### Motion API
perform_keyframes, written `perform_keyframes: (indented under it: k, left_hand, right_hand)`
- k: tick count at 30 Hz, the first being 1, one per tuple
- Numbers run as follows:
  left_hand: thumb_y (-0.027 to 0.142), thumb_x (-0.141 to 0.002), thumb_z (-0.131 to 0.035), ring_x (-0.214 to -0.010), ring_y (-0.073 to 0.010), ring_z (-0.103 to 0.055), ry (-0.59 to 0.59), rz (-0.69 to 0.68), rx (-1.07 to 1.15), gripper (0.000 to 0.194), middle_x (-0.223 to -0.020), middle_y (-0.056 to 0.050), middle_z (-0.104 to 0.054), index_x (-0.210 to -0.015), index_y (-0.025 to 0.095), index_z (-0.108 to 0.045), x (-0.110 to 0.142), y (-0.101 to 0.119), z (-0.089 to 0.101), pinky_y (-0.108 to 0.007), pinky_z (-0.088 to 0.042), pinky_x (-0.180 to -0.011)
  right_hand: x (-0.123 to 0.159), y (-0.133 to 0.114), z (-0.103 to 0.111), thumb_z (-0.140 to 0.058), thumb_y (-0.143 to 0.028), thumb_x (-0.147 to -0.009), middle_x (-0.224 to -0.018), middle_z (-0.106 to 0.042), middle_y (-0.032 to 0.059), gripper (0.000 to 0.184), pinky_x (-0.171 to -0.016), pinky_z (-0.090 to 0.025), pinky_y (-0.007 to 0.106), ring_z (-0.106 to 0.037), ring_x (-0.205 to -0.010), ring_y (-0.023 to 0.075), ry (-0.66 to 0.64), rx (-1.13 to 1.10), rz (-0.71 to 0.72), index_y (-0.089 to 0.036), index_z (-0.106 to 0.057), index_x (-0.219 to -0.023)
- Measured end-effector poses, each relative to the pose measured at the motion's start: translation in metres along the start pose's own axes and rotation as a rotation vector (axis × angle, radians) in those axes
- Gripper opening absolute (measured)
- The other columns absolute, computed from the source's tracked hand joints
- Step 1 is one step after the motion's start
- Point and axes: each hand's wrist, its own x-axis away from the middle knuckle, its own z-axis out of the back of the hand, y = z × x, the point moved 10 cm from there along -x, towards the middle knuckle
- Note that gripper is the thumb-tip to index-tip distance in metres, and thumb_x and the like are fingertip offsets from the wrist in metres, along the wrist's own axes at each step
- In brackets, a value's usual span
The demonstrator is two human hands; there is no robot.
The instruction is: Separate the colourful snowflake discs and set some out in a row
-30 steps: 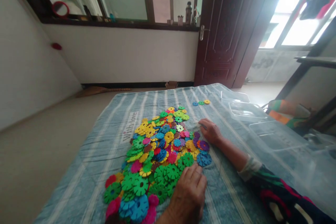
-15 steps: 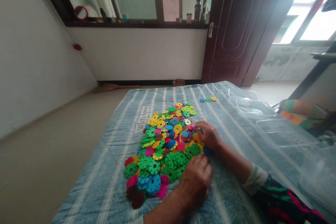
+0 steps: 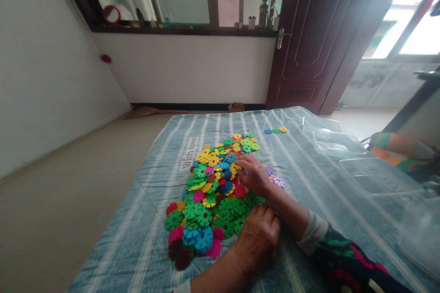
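Note:
A heap of colourful plastic snowflake discs (image 3: pixel 199 187) lies on the striped cloth, with green, yellow, blue, pink and brown pieces. My right hand (image 3: pixel 253 175) reaches over the heap from the right, its fingers apart and touching its top near a yellow disc (image 3: pixel 234 170). Beside that wrist, purple discs (image 3: pixel 277 181) lie on the cloth. My left hand (image 3: pixel 260 236) is closed at the heap's near right edge, next to green discs (image 3: pixel 228 215). Its curled fingers hide whatever may be in them.
Farther back lies a short row of discs, blue, green and yellow (image 3: pixel 283 130). Several clear plastic containers (image 3: pixel 338 143) stand along the right of the striped cloth (image 3: pixel 144 219). A dark red door (image 3: pixel 305 55) is beyond.
My right hand has moved left from the heap's right edge onto its top. Purple discs now show where it was. My left hand has hardly moved.

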Motion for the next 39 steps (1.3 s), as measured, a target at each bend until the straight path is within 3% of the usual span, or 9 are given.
perform_keyframes:
  k: [7, 12, 17, 21, 28, 39]
  left_hand:
    - [0.013, -0.077, -0.057, -0.092, -0.0283, -0.059, -0.067, 0.035, 0.01, 0.021, -0.097, -0.012, -0.066, -0.096, 0.012, -0.065, -0.001, 0.0, -0.001, -0.043, -0.056, -0.081]
    - [0.012, -0.074, -0.057, -0.094, -0.0288, -0.059, -0.07, 0.031, 0.017, 0.024, -0.099, -0.013, -0.066, -0.097, 0.011, -0.065, -0.001, 0.0, -0.001, -0.044, -0.055, -0.084]
    - [0.009, -0.07, -0.056, -0.094, -0.0292, -0.059, -0.016, 0.031, 0.026, 0.029, -0.099, -0.013, -0.067, -0.098, 0.011, -0.066, 0.0, -0.004, 0.001, -0.045, -0.057, -0.084]
    - [0.007, -0.07, -0.054, -0.094, -0.0288, -0.06, 0.054, 0.01, 0.011, 0.031, -0.1, -0.013, -0.067, -0.098, 0.011, -0.066, 0.0, -0.005, 0.006, -0.044, -0.057, -0.086]
    - [0.006, -0.069, -0.052, -0.094, -0.0289, -0.061, 0.106, -0.011, 0.01, 0.034, -0.1, -0.013, -0.067, -0.099, 0.012, -0.066, 0.0, -0.004, 0.011, -0.044, -0.058, -0.083]
    - [0.004, -0.072, -0.049, -0.1, -0.0286, -0.061, 0.109, -0.023, 0.04, 0.038, -0.107, -0.014, -0.067, -0.107, 0.012, -0.063, 0.0, -0.003, 0.012, -0.043, -0.056, -0.088]
  right_hand:
    - [0.001, 0.012, -0.017, -0.06, -0.018, -0.086, -0.117, -0.064, 0.0113, 0.019, -0.102, -0.043, 0.042, -0.054, -0.115, 0.0252, -0.182, 0.058, -0.121, -0.019, -0.067, -0.104]
    - [0.003, 0.019, -0.016, -0.062, -0.018, -0.085, -0.116, -0.064, 0.0109, 0.022, -0.1, -0.043, 0.04, -0.054, -0.115, 0.0249, -0.189, 0.049, -0.171, -0.019, -0.066, -0.107]
    - [0.0, 0.018, -0.014, -0.064, -0.02, -0.085, -0.117, -0.064, 0.0104, 0.019, -0.1, -0.043, 0.039, -0.054, -0.114, 0.0248, -0.207, 0.079, -0.184, -0.019, -0.066, -0.104]
    - [-0.005, 0.012, -0.016, -0.068, -0.027, -0.085, -0.124, -0.061, 0.0116, 0.031, -0.103, -0.04, 0.041, -0.05, -0.122, 0.0261, -0.253, 0.107, -0.153, -0.018, -0.064, -0.115]
    - [-0.01, 0.012, -0.02, -0.067, -0.031, -0.087, -0.123, -0.06, 0.0109, 0.022, -0.101, -0.039, 0.039, -0.051, -0.119, 0.0248, -0.325, 0.148, -0.172, -0.018, -0.065, -0.104]
    - [-0.01, 0.02, -0.017, -0.075, -0.032, -0.08, -0.109, -0.065, 0.0095, 0.02, -0.097, -0.04, 0.037, -0.057, -0.107, 0.0234, -0.205, 0.144, -0.12, -0.017, -0.067, -0.091]
